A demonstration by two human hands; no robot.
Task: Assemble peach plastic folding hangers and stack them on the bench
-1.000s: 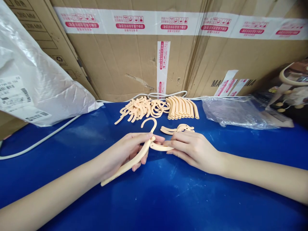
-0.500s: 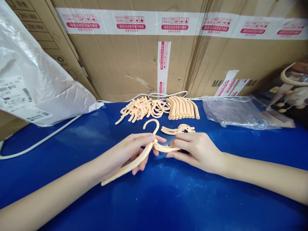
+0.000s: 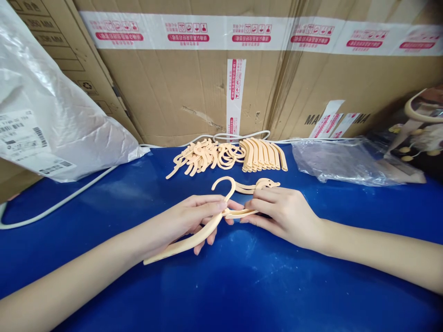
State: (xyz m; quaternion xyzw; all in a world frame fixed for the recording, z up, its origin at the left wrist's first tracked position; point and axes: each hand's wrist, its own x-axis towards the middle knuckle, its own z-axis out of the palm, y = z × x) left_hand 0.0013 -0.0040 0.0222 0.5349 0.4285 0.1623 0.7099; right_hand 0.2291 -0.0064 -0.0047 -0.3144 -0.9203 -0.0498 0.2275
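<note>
My left hand [image 3: 194,216] is closed around a cream plastic hanger [image 3: 185,242], thumb pressed at the joint just below its curved hook. One hanger arm slants down to the left across my palm. On the other side, my right hand [image 3: 285,216] pinches the hanger's shorter right arm [image 3: 238,213], whose outer end is hidden under my fingers. That arm meets the joint at my left fingertips; whether it is fully seated I cannot tell. Just behind my right hand lie more cream hanger pieces [image 3: 266,183] on the blue table [image 3: 242,290].
Farther back are a pile of loose hanger pieces [image 3: 199,157], hook parts [image 3: 227,156] and a row of curved arms [image 3: 265,154]. A clear plastic bag [image 3: 332,161] lies right, a white parcel bag [image 3: 51,110] left. Cardboard boxes [image 3: 173,87] stand behind; a white cable [image 3: 62,198] runs at left.
The hook and joint have shifted a little to the right, towards my right hand, and the hook has tilted. My left hand has moved slightly with them; my right hand is nearly still.
</note>
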